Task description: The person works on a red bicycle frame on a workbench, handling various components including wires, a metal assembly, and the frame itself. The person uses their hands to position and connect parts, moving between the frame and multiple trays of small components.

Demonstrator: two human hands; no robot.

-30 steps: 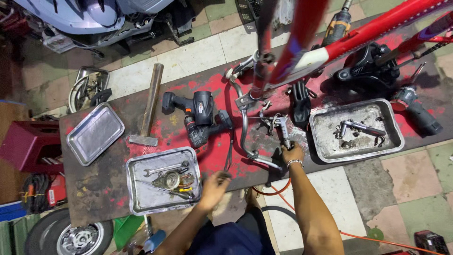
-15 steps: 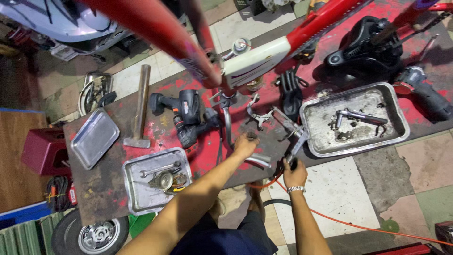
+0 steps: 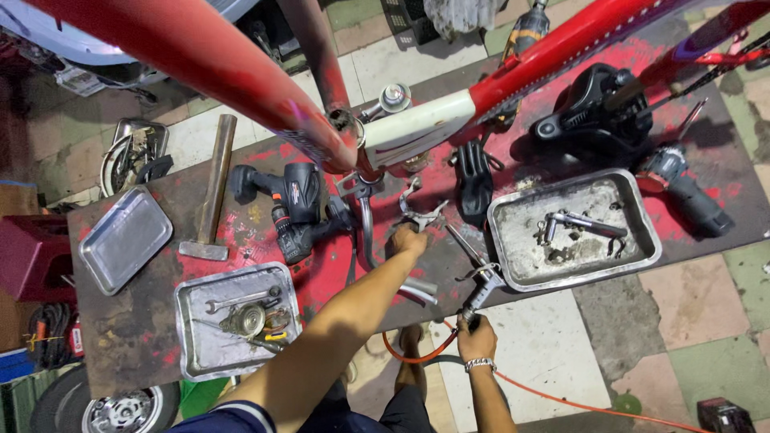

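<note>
**Head view: air tool held at desk edge, metal part gripped**

Head view is taken from above a red-stained dark desk [image 3: 136, 337]. The right hand [image 3: 476, 337] is closed around the grip of a silver air blow gun [image 3: 481, 285] fed by an orange hose [image 3: 417, 353]; its long axis runs diagonally, the thin nozzle pointing up-left toward the desk's middle. The left hand [image 3: 407, 239] is reached forward, its fingers closed on a silver metal bracket [image 3: 421, 215] below the red and white bicycle frame [image 3: 449, 120]. A battered steel tray [image 3: 573, 228] lies just right.
</note>
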